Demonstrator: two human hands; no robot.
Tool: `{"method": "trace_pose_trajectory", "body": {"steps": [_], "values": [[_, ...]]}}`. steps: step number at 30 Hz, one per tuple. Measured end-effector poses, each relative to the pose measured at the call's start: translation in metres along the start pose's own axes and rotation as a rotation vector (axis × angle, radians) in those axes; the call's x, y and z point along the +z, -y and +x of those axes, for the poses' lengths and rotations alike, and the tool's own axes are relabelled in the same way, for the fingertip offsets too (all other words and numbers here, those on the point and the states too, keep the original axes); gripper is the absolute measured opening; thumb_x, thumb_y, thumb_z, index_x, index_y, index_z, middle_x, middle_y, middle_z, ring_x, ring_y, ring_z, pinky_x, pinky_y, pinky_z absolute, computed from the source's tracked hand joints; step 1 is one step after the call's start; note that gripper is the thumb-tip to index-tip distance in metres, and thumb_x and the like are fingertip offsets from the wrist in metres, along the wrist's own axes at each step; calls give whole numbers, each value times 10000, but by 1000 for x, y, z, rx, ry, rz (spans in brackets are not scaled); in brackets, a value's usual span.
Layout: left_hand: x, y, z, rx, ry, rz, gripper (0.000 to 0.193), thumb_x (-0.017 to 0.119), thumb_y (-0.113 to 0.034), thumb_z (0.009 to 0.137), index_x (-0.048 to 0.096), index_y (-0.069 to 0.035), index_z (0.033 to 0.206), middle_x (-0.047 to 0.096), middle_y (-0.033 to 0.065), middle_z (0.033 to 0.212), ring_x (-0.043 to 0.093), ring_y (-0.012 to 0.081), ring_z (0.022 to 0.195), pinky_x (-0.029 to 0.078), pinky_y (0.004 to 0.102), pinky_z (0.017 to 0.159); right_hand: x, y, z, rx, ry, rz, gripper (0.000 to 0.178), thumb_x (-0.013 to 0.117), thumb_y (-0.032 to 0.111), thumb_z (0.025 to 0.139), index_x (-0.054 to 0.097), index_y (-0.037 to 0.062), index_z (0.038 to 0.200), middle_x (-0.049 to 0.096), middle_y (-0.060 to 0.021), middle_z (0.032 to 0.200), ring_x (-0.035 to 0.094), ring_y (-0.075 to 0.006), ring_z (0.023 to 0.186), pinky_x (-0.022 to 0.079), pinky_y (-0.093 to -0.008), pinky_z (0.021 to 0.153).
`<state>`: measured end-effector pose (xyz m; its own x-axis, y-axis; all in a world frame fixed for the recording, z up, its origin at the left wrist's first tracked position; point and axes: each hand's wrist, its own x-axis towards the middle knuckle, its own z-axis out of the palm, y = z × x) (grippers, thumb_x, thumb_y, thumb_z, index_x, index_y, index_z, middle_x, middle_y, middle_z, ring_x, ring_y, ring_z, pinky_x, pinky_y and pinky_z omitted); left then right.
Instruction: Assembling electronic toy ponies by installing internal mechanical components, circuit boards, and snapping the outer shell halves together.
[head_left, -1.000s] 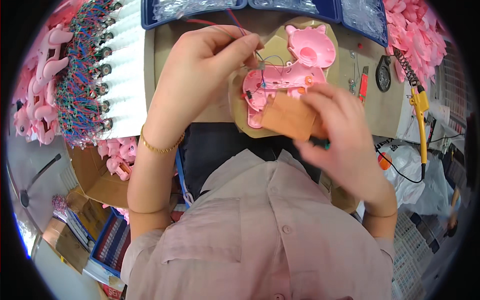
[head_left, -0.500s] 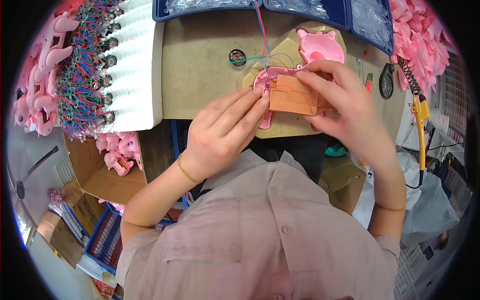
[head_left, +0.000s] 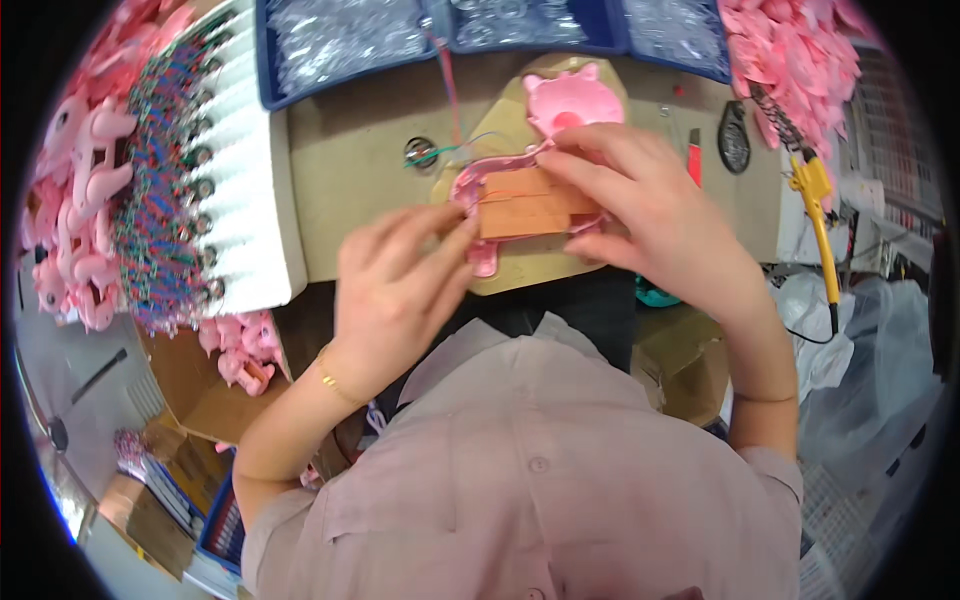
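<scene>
A pink plastic toy body shell (head_left: 484,262) lies on a tan holding board (head_left: 520,276). Inside it sits an orange box-shaped part (head_left: 525,205) with thin wires across its top. My right hand (head_left: 650,200) grips the shell's right end, fingers on the far edge and thumb on the near one. At the left end, my left hand (head_left: 400,275) brings thumb and fingertips together against the shell's edge; what they pinch is hidden and slightly blurred. Thin wires lead from the shell toward a small round speaker (head_left: 420,152). A pink toy head shell (head_left: 573,100) rests beyond on the board.
Blue trays (head_left: 350,75) of clear plastic parts line the far edge. White foam (head_left: 262,200) with wired speakers stands left, beside pink toy bodies (head_left: 100,190). To the right are a red-handled tool (head_left: 694,160), a black oval part (head_left: 734,138), a yellow soldering iron (head_left: 822,230) and heaped pink parts (head_left: 790,60).
The view has shifted, with the bench lower and further left in it. The orange part lies flatter within the shell. My left fingers have drawn back from its top to the shell's left edge.
</scene>
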<state>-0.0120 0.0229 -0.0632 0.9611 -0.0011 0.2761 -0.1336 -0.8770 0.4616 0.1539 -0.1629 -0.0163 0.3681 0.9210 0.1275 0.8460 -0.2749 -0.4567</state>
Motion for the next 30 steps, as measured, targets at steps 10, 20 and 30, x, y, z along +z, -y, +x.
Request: {"method": "trace_pose_trajectory", "body": {"steps": [10, 20, 30], "values": [[18, -22, 59, 197, 30, 113, 354, 672, -220, 799, 651, -105, 1133, 615, -12, 1196, 541, 206, 1094, 417, 361, 890, 10, -13, -29, 82, -157, -139, 423, 758, 196, 646, 656, 15, 1015, 557, -83, 816, 539, -260, 764, 445, -355, 676], [3, -20, 58, 49, -5, -39, 290, 650, -131, 816, 661, -73, 1100, 629, 46, 1173, 568, 251, 1078, 433, 378, 902, 3, -27, -20, 118, -113, 141, 302, 727, 128, 728, 662, 1, 994, 556, -83, 775, 562, -227, 760, 456, -325, 677], [7, 2, 42, -611, -68, -417, 204, 626, -199, 865, 676, -14, 935, 634, 124, 871, 589, 283, 812, 462, 351, 757, 25, -16, 105, 432, 199, 539, 338, 645, 282, 850, 658, -44, 936, 604, -49, 729, 537, -82, 641, 429, -262, 556]]}}
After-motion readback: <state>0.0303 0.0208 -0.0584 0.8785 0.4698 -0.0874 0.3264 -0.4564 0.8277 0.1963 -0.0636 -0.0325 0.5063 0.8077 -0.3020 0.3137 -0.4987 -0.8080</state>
